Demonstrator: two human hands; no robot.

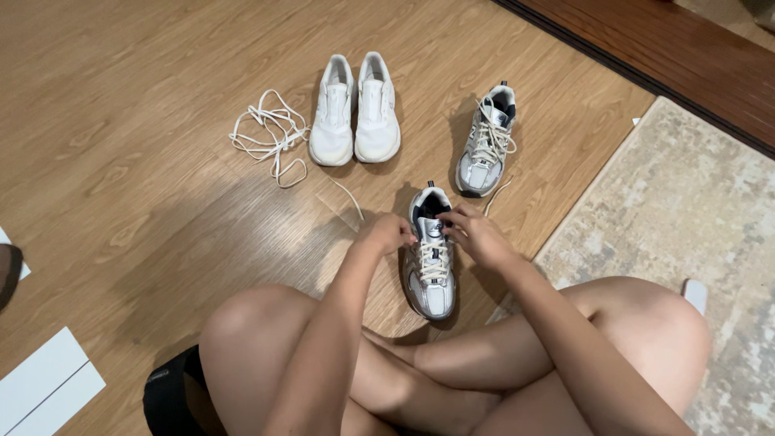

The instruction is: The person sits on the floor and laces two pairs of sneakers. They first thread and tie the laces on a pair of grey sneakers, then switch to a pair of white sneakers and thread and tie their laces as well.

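Your left hand (387, 232) and right hand (476, 234) meet at the collar of the silver-and-white sneaker (429, 274) on the wood floor, fingers curled tight together and pinching its cream laces. Beyond that sneaker stands its laced mate (486, 145). The unlaced white pair (355, 113) and loose white laces (270, 133) lie farther left.
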